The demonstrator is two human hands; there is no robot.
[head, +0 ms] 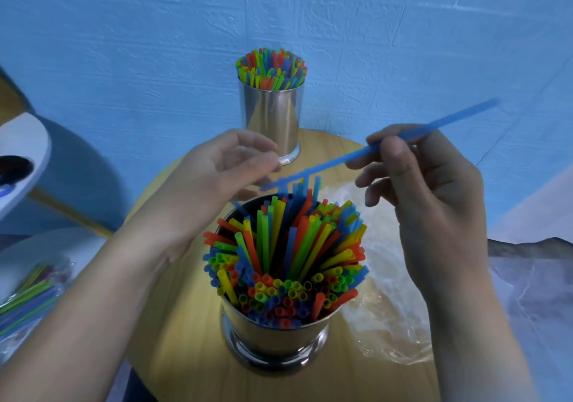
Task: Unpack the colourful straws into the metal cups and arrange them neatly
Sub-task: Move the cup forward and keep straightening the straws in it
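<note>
1. While the right hand (434, 190) hovers above the round wooden desk (186, 355), its thumb and forefinger are clamped on a single blue straw (403, 141), and the other fingers are loosely curled below.
2. That blue straw is tilted, its upper end pointing up and to the right. Its lower end, blurred, hangs just over the far rim of the near metal cup (273, 336).
3. Opposite it, the left hand (217, 166) is raised, palm turned inward, with its fingers relaxed, slightly bent and apart, holding nothing. Its fingertips are close to the lower end of the blue straw; the blur hides whether they touch it.
4. The near metal cup stands upright at the front of the desk and is packed with a bundle of straws (285, 256) in orange, green, yellow and blue. They fan outward past the rim, and a few blue ones stand taller at the back.
5. A far metal cup (273, 122) stands upright at the back edge of the desk, well apart from the near one. It holds its own upright bunch of straws (271, 69).
6. A crumpled clear plastic bag (387, 308) lies on the desk, just beside the near metal cup on its right.
7. Off the desk at the lower left, a wrapped pack of straws (28, 293) lies on a white surface.
</note>
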